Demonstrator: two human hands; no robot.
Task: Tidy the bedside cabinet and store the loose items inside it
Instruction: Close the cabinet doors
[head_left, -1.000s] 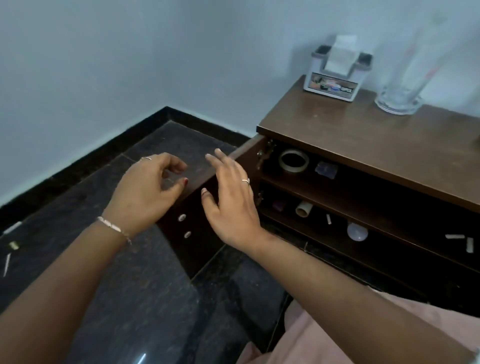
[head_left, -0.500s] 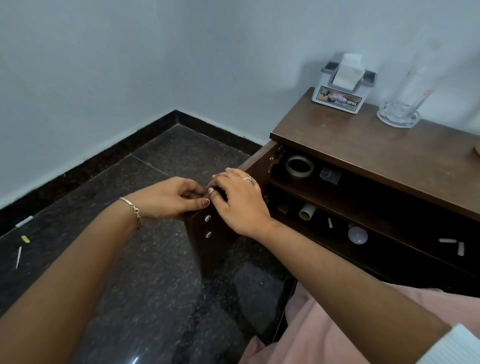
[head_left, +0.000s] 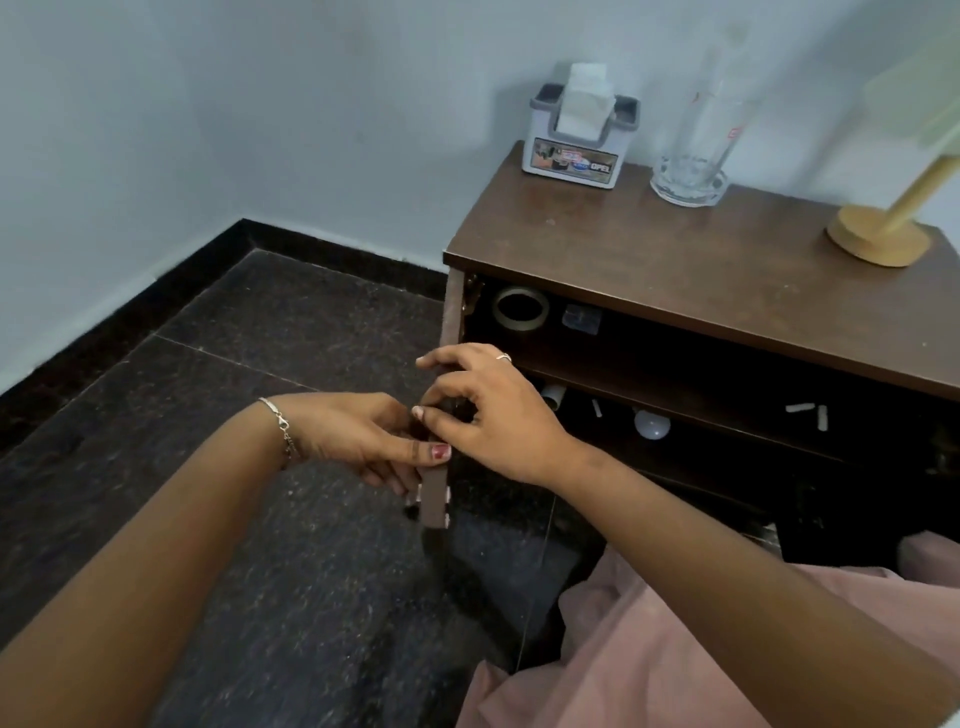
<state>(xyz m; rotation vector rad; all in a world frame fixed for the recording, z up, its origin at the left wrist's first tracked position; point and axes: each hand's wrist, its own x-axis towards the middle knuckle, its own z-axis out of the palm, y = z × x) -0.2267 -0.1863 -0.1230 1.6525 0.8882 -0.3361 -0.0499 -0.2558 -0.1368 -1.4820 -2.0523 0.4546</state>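
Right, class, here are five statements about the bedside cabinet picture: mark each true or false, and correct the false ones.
1. Both hands are on the edge of the open cabinet door. True: left hand, right hand.
2. The roll of tape lies on the lower shelf. False: it is on the upper shelf.
3. A white bulb lies on the lower shelf. True.
4. The tissue holder stands on the floor. False: it stands on the cabinet top.
5. The glass vase lies on its side. False: it stands upright.
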